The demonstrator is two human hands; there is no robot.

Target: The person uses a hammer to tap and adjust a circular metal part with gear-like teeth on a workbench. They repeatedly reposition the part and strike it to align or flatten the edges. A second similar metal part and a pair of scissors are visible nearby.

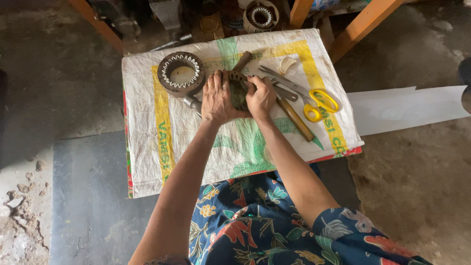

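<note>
Two hands, left hand (217,98) and right hand (260,96), clamped together on toothed metal ring (237,84), frame middle top. I judged ring heavy, stiff; held its rim.

Dark metal part (237,88) mostly hidden by both hands; top ring (261,15) edge-cut.

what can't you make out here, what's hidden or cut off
Head view:
- Dark ring part: mostly covered by the left hand and right hand; its shape and their grip stay unclear.
- Metal tool: runs under the left hand.
- Second toothed ring: cut by the top edge.
</note>
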